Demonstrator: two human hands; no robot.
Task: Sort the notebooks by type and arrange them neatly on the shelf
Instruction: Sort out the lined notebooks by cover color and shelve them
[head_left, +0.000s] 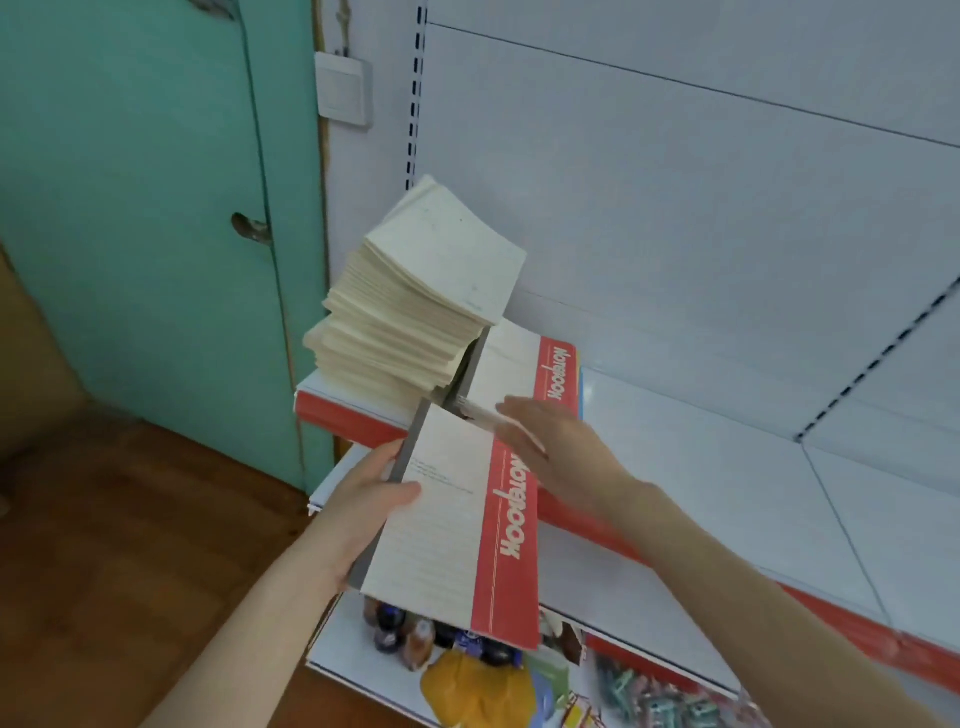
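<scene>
Head view — left hand (366, 496) grips notebooks (441, 535); blurred right hand (563, 444) perhaps touches them.

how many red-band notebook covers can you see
2: the held notebook in the left hand; the shelf notebook right of the cream stack. More may hide beneath either.

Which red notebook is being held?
The nearer red-striped notebook, gripped along its grey spine by the left hand; the other red-striped notebook lies on the shelf beside the cream pile.

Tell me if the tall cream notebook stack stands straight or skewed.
Skewed: the cream stack fans out, its upper notebooks twisted and shifted right of the lower ones.
</scene>
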